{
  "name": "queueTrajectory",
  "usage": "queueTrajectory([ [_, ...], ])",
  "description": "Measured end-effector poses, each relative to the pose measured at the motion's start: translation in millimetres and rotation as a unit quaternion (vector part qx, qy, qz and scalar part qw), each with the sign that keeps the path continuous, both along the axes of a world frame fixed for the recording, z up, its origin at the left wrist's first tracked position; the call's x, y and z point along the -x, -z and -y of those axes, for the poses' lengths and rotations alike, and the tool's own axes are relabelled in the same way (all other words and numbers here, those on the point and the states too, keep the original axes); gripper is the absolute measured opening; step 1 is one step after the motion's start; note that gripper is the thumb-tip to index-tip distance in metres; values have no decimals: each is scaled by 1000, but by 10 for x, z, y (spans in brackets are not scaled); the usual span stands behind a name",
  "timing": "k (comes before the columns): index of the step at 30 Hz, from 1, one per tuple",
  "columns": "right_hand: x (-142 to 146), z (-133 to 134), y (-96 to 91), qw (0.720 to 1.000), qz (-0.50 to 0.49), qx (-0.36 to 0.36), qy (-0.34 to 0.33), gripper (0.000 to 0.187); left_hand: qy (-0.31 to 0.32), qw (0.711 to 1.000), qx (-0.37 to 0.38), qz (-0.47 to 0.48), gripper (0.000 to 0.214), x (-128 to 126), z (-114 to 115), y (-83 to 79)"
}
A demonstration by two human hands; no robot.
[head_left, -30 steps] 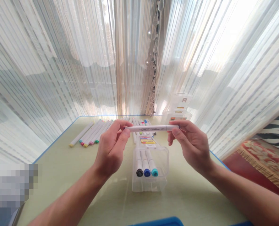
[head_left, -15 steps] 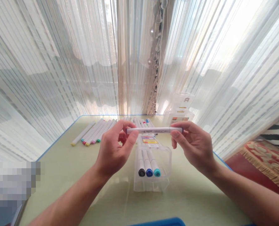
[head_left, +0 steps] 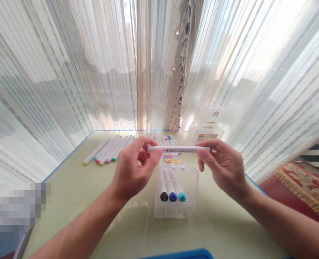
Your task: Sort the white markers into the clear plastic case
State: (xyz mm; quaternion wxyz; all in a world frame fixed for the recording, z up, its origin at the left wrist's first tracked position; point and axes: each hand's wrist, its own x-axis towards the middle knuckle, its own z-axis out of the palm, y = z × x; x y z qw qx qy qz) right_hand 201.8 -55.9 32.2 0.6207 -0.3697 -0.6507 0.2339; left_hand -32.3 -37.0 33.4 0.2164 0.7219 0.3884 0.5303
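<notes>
Held level between both hands is a white marker (head_left: 178, 149) with dark purple ends and small print along its barrel. My left hand (head_left: 136, 167) pinches its left end between thumb and fingers. At the opposite end, the thumb and fingers of my right hand (head_left: 221, 163) are closed on the same marker. Below and beyond it stands a clear plastic case (head_left: 185, 210) on the table. Inside lie a black-capped marker (head_left: 163, 190), a blue-capped marker (head_left: 172, 191) and a turquoise-capped marker (head_left: 180, 191). A yellow printed label (head_left: 172, 160) shows on the case's far part.
Several loose white markers (head_left: 108, 149) with coloured caps lie at the table's left back. More markers (head_left: 163, 138) lie behind my hands. A second clear case (head_left: 208, 135) stands at the back right. A blue object (head_left: 186, 254) shows at the near edge; striped curtains (head_left: 108, 72) hang behind.
The view has shifted slightly, so things appear a little further right. Both hands keep their grip on the marker, which has hardly moved otherwise.
</notes>
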Motion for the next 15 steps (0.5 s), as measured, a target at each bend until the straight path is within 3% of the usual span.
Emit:
queueTrajectory([
  [15, -36, 6, 41, 1000, 1, 4, -10, 3, -1, 1000, -6, -8, 17, -5, -4, 0],
])
